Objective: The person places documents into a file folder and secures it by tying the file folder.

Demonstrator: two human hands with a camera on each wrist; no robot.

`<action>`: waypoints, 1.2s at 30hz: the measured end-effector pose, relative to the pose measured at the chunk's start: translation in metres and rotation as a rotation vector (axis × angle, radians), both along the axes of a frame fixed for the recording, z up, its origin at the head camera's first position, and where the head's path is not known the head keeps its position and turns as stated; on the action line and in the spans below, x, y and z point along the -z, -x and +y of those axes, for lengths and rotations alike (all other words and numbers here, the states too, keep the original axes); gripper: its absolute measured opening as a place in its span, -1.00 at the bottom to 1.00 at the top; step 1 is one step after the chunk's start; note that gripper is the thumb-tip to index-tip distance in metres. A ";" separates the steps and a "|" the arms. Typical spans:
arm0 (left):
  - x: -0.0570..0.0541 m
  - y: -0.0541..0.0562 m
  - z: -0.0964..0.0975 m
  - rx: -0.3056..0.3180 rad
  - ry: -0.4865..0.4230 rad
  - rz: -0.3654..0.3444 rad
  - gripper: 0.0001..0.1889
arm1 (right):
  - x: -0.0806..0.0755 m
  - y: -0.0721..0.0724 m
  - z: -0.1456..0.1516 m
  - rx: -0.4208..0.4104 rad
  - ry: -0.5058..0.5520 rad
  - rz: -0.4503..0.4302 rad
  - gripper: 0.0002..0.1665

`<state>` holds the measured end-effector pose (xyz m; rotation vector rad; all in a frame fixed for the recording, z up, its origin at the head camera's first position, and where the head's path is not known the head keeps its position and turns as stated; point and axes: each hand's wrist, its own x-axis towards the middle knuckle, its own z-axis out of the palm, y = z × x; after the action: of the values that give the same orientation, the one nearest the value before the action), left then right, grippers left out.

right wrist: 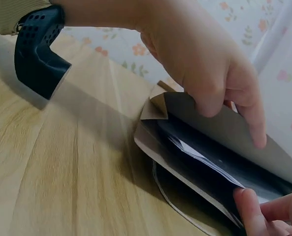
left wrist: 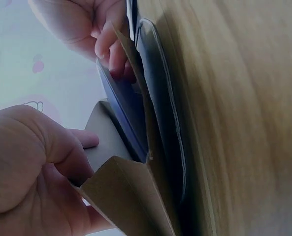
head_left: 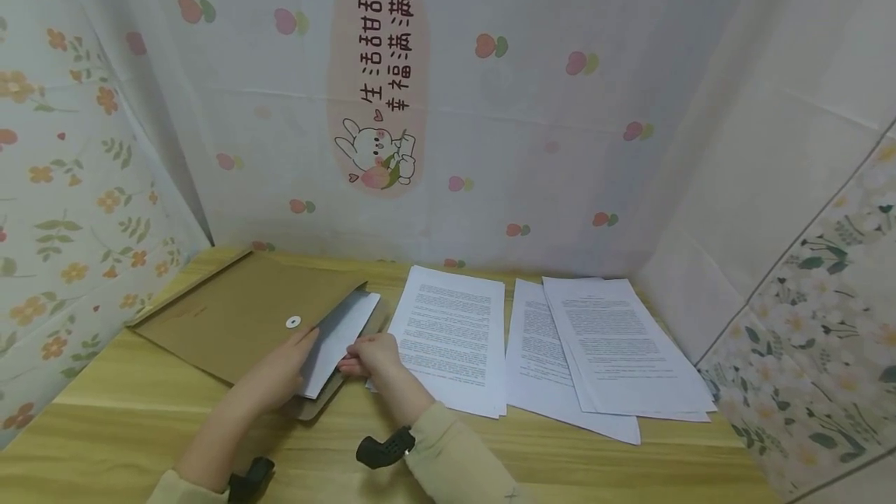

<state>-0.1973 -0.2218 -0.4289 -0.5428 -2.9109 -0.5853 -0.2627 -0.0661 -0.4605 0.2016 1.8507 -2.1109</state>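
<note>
A brown kraft paper file envelope (head_left: pixel 231 309) with a white round button lies on the left of the table, its mouth spread open toward the right. White sheets of paper (head_left: pixel 344 341) stick partly out of it. My left hand (head_left: pixel 276 372) grips the upper panel at the mouth, thumb and fingers on either side of its edge in the left wrist view. Fingers of my right hand (head_left: pixel 378 356) pinch the sheets' outer edge at the opening. From the right wrist view, the sheets (right wrist: pixel 205 160) sit between the envelope's two panels, their far part hidden inside.
A stack of printed pages (head_left: pixel 448 333) lies right of the envelope. Farther right, more printed sheets (head_left: pixel 623 348) overlap another pile (head_left: pixel 535 341). A patterned curtain (head_left: pixel 518 138) hangs behind the wood-grain table (head_left: pixel 336 457).
</note>
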 end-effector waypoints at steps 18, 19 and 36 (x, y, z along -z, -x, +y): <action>-0.003 0.001 -0.004 0.024 -0.099 -0.145 -0.31 | -0.001 -0.001 -0.021 0.074 0.004 -0.054 -0.89; -0.002 0.001 -0.004 0.028 -0.106 -0.148 -0.31 | -0.002 -0.001 -0.020 0.073 0.001 -0.056 -0.89; 0.002 0.007 -0.017 0.126 -0.154 -0.108 -0.46 | 0.001 0.001 -0.012 -0.005 0.040 -0.042 -0.89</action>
<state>-0.2044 -0.2393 -0.4311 -0.6972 -2.9133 -0.8727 -0.2638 -0.0785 -0.4612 0.2304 1.7817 -2.1218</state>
